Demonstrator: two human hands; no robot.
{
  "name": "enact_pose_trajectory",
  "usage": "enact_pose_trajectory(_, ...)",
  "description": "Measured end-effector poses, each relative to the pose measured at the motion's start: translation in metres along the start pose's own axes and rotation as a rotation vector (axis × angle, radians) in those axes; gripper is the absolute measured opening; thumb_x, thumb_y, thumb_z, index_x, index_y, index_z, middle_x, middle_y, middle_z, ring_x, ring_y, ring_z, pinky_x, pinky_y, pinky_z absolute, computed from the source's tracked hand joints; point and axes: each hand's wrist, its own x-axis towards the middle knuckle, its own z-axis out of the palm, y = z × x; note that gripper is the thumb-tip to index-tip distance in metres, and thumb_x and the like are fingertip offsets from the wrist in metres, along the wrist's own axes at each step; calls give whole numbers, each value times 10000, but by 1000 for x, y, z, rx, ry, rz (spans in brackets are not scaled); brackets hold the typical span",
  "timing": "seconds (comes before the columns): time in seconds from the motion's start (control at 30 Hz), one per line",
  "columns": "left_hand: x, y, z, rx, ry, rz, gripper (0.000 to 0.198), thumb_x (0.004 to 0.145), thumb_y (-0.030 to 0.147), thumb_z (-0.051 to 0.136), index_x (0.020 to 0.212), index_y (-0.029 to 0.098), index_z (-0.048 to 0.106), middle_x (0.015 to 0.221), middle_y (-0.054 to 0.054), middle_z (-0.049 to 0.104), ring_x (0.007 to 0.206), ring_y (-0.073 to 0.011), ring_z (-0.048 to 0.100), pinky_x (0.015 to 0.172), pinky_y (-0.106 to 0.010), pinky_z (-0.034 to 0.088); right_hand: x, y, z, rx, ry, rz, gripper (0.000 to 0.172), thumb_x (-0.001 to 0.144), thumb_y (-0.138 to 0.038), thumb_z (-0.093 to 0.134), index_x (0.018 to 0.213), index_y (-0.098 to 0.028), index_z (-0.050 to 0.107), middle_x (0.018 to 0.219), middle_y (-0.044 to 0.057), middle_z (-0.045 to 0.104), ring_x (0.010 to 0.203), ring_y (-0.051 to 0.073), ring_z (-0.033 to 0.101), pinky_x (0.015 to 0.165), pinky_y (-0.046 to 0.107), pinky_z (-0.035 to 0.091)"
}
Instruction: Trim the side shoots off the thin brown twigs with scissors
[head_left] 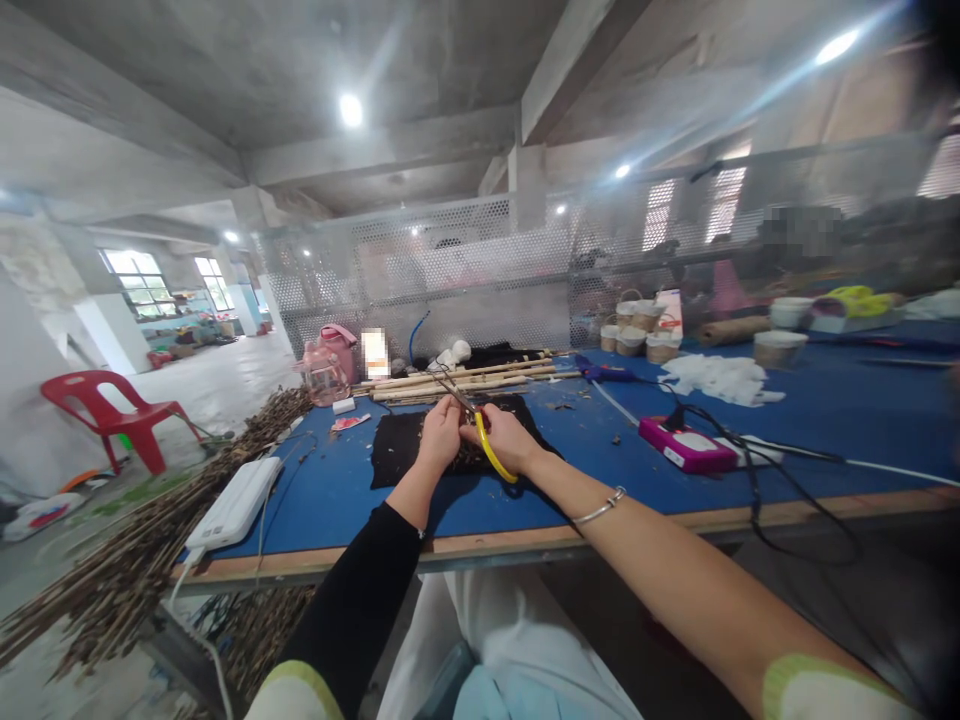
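Observation:
My right hand is closed round yellow-handled scissors, whose blades point up and away toward the back of the table. My left hand is closed just beside it, pinching a small brown piece I cannot make out near the blades. Both hands hover over a black cloth strewn with brown trimmings, on a blue-topped table. A thin metal bangle sits on my right wrist.
Long pale sticks lie behind the cloth. A pink bottle, a white power bank, a pink device with black cables, white scraps and small baskets stand about. Twig bundles and a red chair at left.

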Motion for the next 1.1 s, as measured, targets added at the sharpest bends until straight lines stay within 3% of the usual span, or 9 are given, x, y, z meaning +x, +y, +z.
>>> enact_pose_trajectory(0.27,0,-2,3,-166,-92,24,347,818,425,405,885,132,579,753,-31,589,730,-140,517,699,-240,400,-4,-11,-11,-74,-20,-74,470,714,-482,585,1005,-150,426,883,89,602,757,184,579,614,241,351)
enact_pose_trajectory(0.4,0,-3,2,-135,-83,49,335,822,422,400,860,140,578,760,-24,581,708,-130,502,681,-231,387,-4,-10,-12,-145,-4,-56,447,713,-495,585,964,-155,439,856,90,608,757,190,580,601,237,329)
enact_pose_trajectory(0.6,-1,-4,-1,-46,-26,26,339,827,436,380,745,148,539,584,25,445,556,-91,392,550,-208,321,-3,-8,-6,-164,-1,-6,427,718,-540,557,900,-164,468,814,89,618,687,179,571,546,229,300)
enact_pose_trajectory(0.8,0,-4,0,-148,-18,-16,340,818,456,392,718,150,503,593,26,433,542,-81,379,528,-203,322,-1,-8,-4,-116,-17,3,376,750,-520,536,851,-160,503,762,83,624,667,165,575,549,217,314)
enact_pose_trajectory(1.1,4,-15,2,-238,-13,-102,313,781,451,462,678,156,484,568,36,423,503,-72,390,494,-198,339,3,-3,-5,-219,-11,60,449,729,-615,483,823,-178,528,755,95,631,673,189,584,526,224,300)
